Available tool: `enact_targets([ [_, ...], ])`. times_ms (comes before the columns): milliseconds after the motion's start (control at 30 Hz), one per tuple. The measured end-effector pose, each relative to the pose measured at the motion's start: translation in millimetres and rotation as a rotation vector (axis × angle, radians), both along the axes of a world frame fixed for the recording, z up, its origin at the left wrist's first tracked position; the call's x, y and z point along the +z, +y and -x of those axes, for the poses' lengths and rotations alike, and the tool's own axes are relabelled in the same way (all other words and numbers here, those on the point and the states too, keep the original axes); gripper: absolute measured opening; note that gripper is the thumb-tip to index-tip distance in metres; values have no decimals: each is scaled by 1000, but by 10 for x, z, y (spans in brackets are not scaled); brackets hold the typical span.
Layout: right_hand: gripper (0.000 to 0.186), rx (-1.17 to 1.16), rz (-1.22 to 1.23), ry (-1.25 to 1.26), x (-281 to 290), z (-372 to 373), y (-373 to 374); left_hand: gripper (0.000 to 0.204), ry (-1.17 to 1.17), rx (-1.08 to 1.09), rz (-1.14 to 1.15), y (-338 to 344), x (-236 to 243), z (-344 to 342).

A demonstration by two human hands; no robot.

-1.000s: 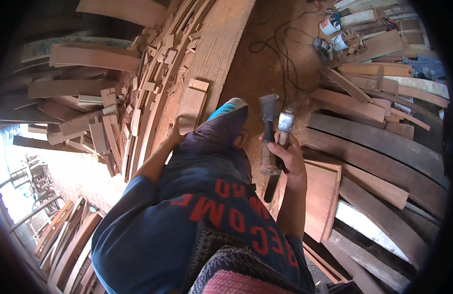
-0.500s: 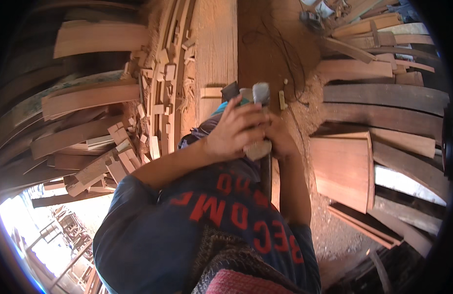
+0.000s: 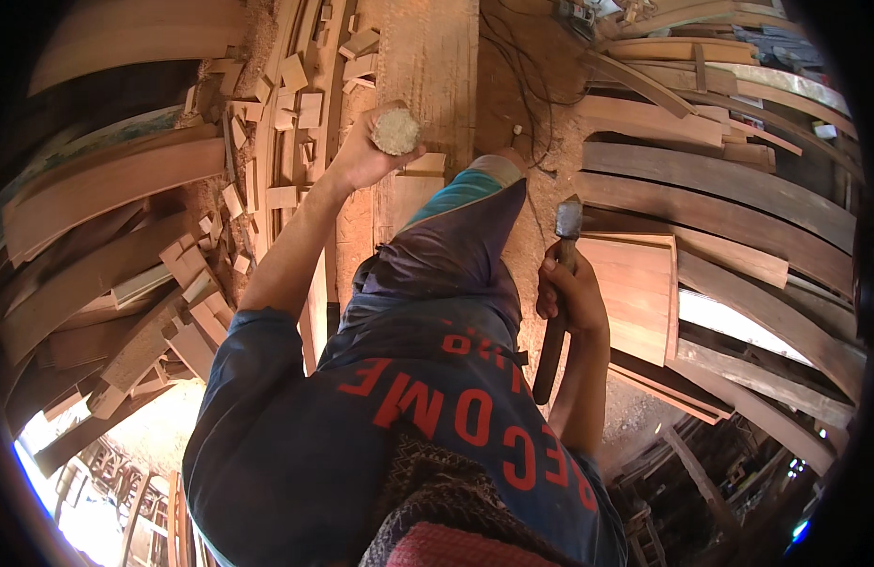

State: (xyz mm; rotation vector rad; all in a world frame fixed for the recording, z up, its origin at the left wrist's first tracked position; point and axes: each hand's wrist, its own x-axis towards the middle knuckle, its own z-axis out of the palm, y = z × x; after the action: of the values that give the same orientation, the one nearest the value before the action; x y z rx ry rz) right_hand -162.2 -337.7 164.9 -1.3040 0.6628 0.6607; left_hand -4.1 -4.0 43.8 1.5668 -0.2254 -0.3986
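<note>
My left hand (image 3: 366, 151) is closed round a tool, seen end-on as a round, worn, pale wooden handle top (image 3: 395, 131); its blade is hidden. It is held out over the long plank (image 3: 418, 57), near some short blocks (image 3: 418, 165). Lower and to the right, my right hand (image 3: 574, 288) grips a hammer (image 3: 568, 217) with a blocky metal head and a dark shaft pointing down past my wrist. My leg, in dark cloth and teal (image 3: 446, 203), lies between my hands.
Wood offcuts (image 3: 309, 109) lie along narrow strips left of the plank. Boards (image 3: 116, 189) are stacked on both sides, with a light panel (image 3: 626, 293) at the right. Black cables (image 3: 531, 85) run over the dusty floor. A wooden frame pile (image 3: 83, 491) stands bottom left.
A second ago my right hand held both tools. My left hand came over to them, took hold of the wooden-handled one and moved it up and left; my right hand kept the hammer.
</note>
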Motion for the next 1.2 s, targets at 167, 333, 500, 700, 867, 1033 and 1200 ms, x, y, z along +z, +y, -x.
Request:
enact_targets([
  [167,26,50,98,-29,133,-104,181,25,39,-25,27,37,-44,27],
  [333,23,61,206,-203,430,-258,395,25,-22,18,39,-1,-33,49],
  [500,20,105,311,-606,1156,-509,520,25,-27,79,13,-53,-109,143],
  [700,30,135,377,-1324,2037,-825,265,25,-15,46,37,-73,-142,169],
  [867,21,571,1085,-972,612,-778,514,25,-89,76,62,-226,22,339],
  [1033,23,632,901,-630,45,-713,1030,23,-102,78,38,-217,-119,384],
  [1200,29,162,860,-837,1020,-770,1050,25,-130,100,21,-200,-150,423],
])
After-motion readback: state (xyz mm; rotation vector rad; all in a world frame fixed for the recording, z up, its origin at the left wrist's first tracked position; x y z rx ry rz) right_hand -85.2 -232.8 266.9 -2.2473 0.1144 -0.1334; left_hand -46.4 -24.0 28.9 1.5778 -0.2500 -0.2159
